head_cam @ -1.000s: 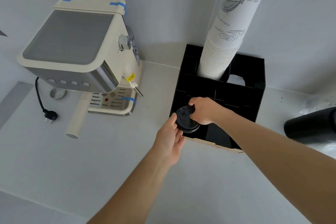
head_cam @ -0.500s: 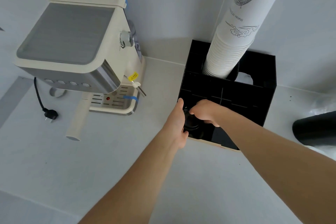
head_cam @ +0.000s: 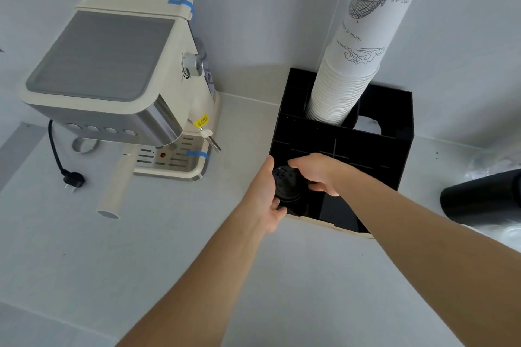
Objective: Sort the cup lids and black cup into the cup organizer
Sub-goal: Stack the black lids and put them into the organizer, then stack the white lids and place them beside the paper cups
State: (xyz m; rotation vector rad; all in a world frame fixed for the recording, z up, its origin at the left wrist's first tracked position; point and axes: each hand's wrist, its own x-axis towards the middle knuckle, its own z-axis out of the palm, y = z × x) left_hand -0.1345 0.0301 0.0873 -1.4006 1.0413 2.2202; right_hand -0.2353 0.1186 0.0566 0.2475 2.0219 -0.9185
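White bench (head_cam: 84, 262) is seen below; a stack of black lids (head_cam: 286, 183) is held between the left hand (head_cam: 266, 196) and right hand (head_cam: 315, 173), fingers curled around it, at the cup organizer's (head_cam: 375, 155) front left compartment.

- The coffee machine (head_cam: 118, 79) stands on the counter (head_cam: 169, 248), left of the cup organizer (head_cam: 375, 155).
- A stack of paper cups (head_cam: 355, 65) stands in the organizer's rear compartment.
- Cup lids (head_cam: 287, 183) sit in its front-left compartment, between both hands.
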